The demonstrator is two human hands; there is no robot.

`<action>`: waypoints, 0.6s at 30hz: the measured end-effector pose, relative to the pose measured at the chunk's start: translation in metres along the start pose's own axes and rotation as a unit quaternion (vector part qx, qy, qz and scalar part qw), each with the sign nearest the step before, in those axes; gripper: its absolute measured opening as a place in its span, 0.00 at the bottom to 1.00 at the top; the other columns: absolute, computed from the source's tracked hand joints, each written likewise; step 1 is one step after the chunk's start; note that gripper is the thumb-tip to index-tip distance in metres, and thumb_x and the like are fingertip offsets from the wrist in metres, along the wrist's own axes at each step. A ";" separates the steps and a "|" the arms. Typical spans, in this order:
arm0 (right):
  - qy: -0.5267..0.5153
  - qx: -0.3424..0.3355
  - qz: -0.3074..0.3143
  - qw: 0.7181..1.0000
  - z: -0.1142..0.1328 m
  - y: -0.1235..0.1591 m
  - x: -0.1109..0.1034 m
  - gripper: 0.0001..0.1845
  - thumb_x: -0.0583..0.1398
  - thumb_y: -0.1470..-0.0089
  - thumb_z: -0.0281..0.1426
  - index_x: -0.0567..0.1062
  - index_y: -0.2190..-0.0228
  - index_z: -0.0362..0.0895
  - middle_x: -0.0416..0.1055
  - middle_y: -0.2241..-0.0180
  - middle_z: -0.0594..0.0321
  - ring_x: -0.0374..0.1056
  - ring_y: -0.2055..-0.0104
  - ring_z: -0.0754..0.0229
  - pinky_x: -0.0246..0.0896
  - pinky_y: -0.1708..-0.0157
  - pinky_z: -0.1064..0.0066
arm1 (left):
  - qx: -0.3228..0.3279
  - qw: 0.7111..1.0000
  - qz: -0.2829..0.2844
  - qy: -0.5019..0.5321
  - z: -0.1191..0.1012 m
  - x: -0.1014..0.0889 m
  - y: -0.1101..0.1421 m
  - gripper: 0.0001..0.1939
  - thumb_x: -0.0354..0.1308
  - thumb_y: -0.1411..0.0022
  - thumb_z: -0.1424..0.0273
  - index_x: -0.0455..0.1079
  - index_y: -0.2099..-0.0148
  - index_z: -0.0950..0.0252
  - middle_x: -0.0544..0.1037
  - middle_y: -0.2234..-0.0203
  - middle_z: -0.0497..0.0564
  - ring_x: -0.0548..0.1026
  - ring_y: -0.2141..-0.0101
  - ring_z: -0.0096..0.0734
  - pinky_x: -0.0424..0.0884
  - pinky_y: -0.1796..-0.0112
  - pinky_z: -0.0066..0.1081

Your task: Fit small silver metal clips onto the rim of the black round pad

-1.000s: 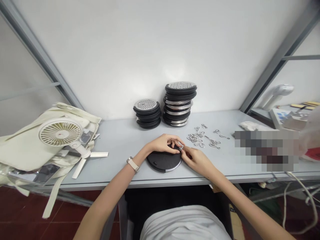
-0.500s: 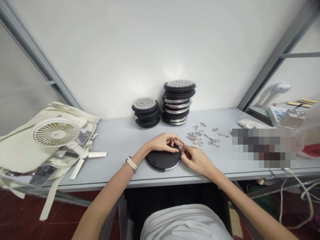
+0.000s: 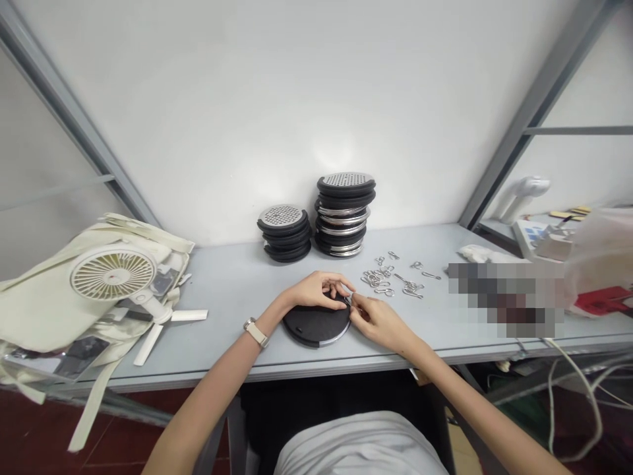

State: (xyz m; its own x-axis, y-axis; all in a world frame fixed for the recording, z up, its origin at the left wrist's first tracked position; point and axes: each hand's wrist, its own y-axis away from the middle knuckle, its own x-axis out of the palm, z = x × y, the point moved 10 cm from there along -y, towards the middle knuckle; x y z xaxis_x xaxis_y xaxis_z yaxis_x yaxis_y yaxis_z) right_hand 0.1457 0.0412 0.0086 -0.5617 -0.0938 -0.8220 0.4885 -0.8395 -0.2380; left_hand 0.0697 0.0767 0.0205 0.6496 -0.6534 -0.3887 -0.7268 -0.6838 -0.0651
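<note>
A black round disc [image 3: 316, 326] with a shiny metal strip along part of its rim lies on the table near the front edge. Over its far side is my left hand [image 3: 322, 290], thumb on the top face and bent fingers at the rim, holding it. My right hand [image 3: 378, 322] pinches a small metal wire clip [image 3: 348, 300] against the disc's right rim; most of the clip is hidden by the fingers. To the right lie several loose metal wire clips [image 3: 380, 278], some with rings.
Behind the disc stand a shorter stack [image 3: 284, 237] and a taller stack [image 3: 345, 221] of similar discs with perforated tops. At left, a cream bag [image 3: 54, 277] lies under a small fan [image 3: 113, 272]. A clear plastic bag [image 3: 603, 257] and a blurred-out patch are at right.
The view has shifted slightly, so everything sits a little lower and further left. Both hands keep their places on the disc, with only small finger movement at the rim.
</note>
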 end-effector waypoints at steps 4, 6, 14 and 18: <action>0.037 -0.010 0.010 0.999 0.001 0.000 0.002 0.11 0.48 0.43 0.32 0.63 0.76 0.45 0.65 0.80 0.66 0.59 0.79 0.65 0.47 0.75 0.74 | -0.008 1.000 0.000 0.002 0.002 0.000 0.000 0.24 0.66 0.53 0.69 0.71 0.51 0.68 0.77 0.62 0.56 0.67 0.70 0.21 0.63 0.64 0.26; 0.046 -0.016 0.012 0.999 0.002 -0.001 0.003 0.13 0.47 0.42 0.32 0.65 0.75 0.44 0.66 0.79 0.64 0.59 0.79 0.64 0.47 0.75 0.73 | -0.011 1.000 0.001 0.002 0.003 0.000 0.000 0.24 0.66 0.53 0.69 0.71 0.51 0.68 0.77 0.62 0.56 0.66 0.70 0.21 0.64 0.64 0.26; 0.055 -0.016 0.012 0.998 0.003 -0.001 0.001 0.17 0.44 0.39 0.33 0.67 0.73 0.44 0.68 0.78 0.62 0.63 0.77 0.62 0.49 0.74 0.73 | -0.005 1.000 0.002 -0.013 0.000 0.001 -0.001 0.23 0.65 0.52 0.70 0.71 0.51 0.67 0.76 0.63 0.54 0.66 0.69 0.22 0.63 0.64 0.26; 0.057 -0.014 0.004 0.998 0.002 -0.001 0.001 0.16 0.44 0.38 0.33 0.66 0.73 0.44 0.68 0.78 0.62 0.63 0.77 0.62 0.49 0.74 0.73 | 0.007 1.000 0.001 -0.027 -0.002 0.001 -0.001 0.23 0.65 0.51 0.70 0.70 0.51 0.67 0.75 0.65 0.53 0.65 0.70 0.22 0.62 0.66 0.26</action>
State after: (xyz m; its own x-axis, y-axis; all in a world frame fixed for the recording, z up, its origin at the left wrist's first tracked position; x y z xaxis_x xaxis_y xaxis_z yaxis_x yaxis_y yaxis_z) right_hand 0.1431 0.0411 0.0095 -0.4793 -0.0369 -0.8769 0.5117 -0.8235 -0.2451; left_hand 0.0715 0.0763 0.0218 0.6355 -0.6362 -0.4375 -0.7312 -0.6779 -0.0762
